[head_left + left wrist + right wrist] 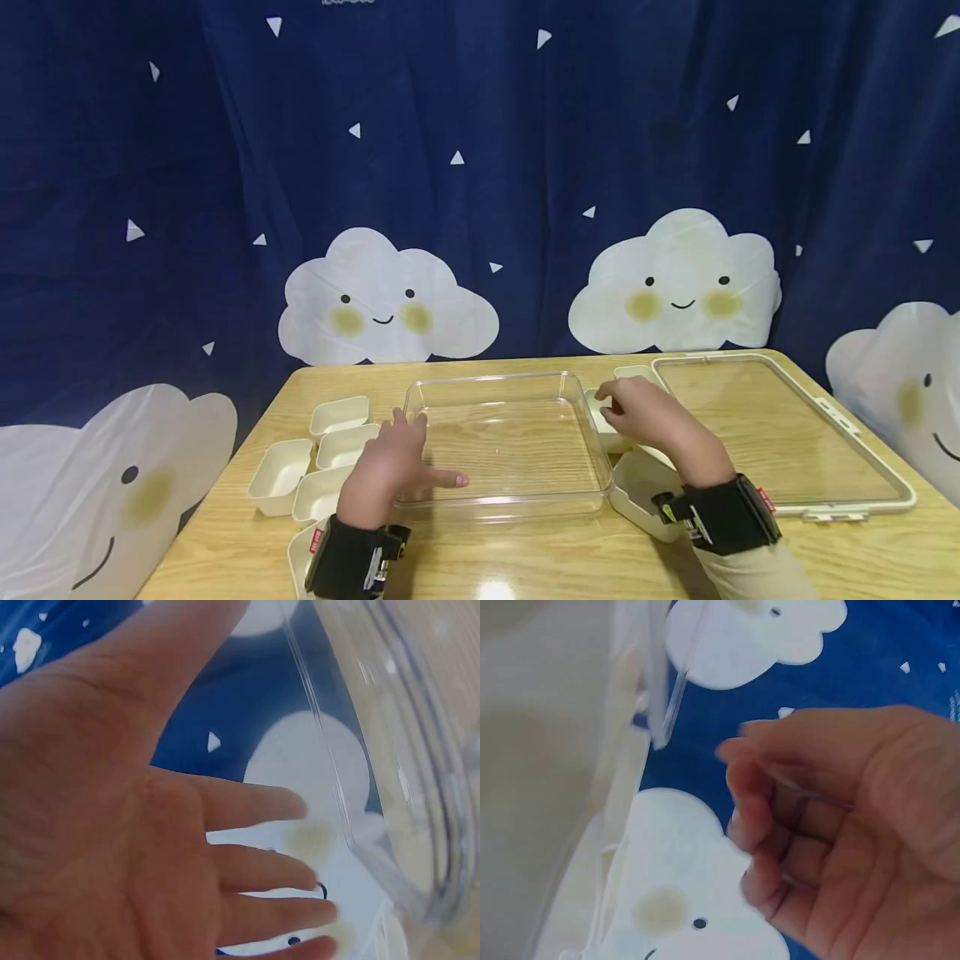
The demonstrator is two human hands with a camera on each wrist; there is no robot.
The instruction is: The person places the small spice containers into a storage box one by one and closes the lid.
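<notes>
My left hand (393, 467) is spread with its fingers straight and the thumb pointing right, over the left side of a clear plastic box (502, 502). The left wrist view shows the palm with nothing in it, the box wall (442, 795) off beyond the fingertips. On the other side, my right hand (651, 417) hovers above the small cream bins right of the box. Its fingers (754, 825) are loosely bent and hold nothing. Partly under it are a cream bin (611, 437) and a larger one (643, 492) nearer me.
Several cream bins, among them a squarish one (279, 475), stand on the wooden table (465, 567) left of the box. A clear lid with a white frame (892, 475) lies at the right. Behind the table hangs a dark blue curtain (480, 100) with clouds.
</notes>
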